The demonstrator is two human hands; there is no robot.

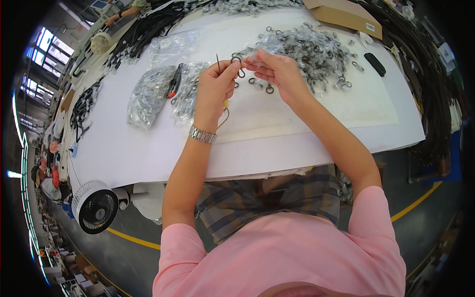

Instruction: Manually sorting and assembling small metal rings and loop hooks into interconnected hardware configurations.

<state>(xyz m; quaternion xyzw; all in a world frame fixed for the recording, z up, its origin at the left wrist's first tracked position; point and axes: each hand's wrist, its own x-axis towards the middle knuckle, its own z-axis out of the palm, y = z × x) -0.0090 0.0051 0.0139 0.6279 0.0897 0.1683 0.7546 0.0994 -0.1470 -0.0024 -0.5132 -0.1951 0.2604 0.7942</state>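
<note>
Above the white table, my left hand (216, 84) is closed, pinching a dark metal clasp (241, 73) with ring-shaped ends between thumb and forefinger. The same hand also grips a slim pointed tool (217, 61); its dark tip sticks up past the knuckles, and a yellow part shows below the palm. My right hand (277, 72) meets the clasp from the other side. Its thumb and forefinger pinch together beside the clasp's upper end, on something too small to make out, while the other fingers are loosely bent. A few loose metal rings (269, 89) lie below the right hand.
A large heap of plastic-wrapped metal clasps (314, 54) covers the back right, before a cardboard box (346, 19). Clear bags (148, 99) and a red-and-black cutter (174, 81) lie left. A black case (374, 64) rests at right; a fan (98, 210) stands at the left edge.
</note>
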